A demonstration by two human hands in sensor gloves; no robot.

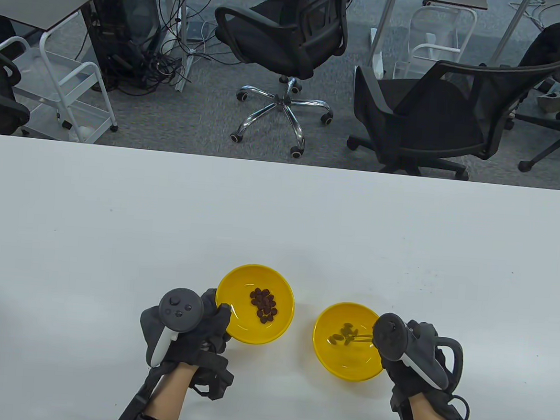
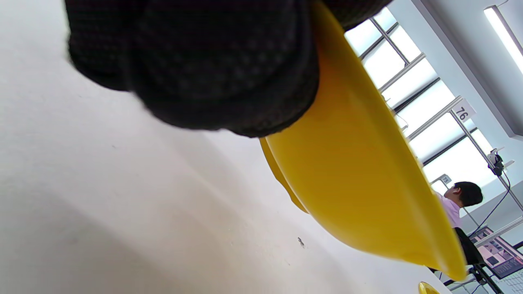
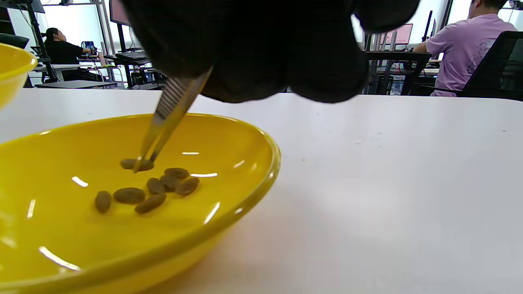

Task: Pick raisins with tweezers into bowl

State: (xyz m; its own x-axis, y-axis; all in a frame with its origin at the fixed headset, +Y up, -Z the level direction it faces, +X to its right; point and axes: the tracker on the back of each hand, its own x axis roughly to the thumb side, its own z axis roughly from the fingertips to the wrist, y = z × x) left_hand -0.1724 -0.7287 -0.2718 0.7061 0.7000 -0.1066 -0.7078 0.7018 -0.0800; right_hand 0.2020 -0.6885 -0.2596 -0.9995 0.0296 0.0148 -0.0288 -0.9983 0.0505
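Observation:
Two yellow bowls stand on the white table. The left bowl point(image 1: 236, 286) holds a pile of dark raisins point(image 1: 264, 304). The right bowl point(image 1: 327, 357) holds several raisins point(image 1: 342, 334). My left hand point(image 1: 207, 317) holds the left bowl's near rim; its outer wall fills the left wrist view point(image 2: 359, 175). My right hand point(image 1: 397, 343) grips metal tweezers point(image 3: 173, 112) whose tips are down on a raisin point(image 3: 137, 164) inside the right bowl point(image 3: 229, 212), beside the other raisins point(image 3: 163, 185). I cannot tell whether the tips pinch it.
The table's far edge point(image 1: 283, 162) runs across the table view, with black office chairs point(image 1: 292, 38) and a white cart point(image 1: 63, 89) on the floor beyond. The second bowl's rim point(image 3: 12, 65) shows at the right wrist view's left edge.

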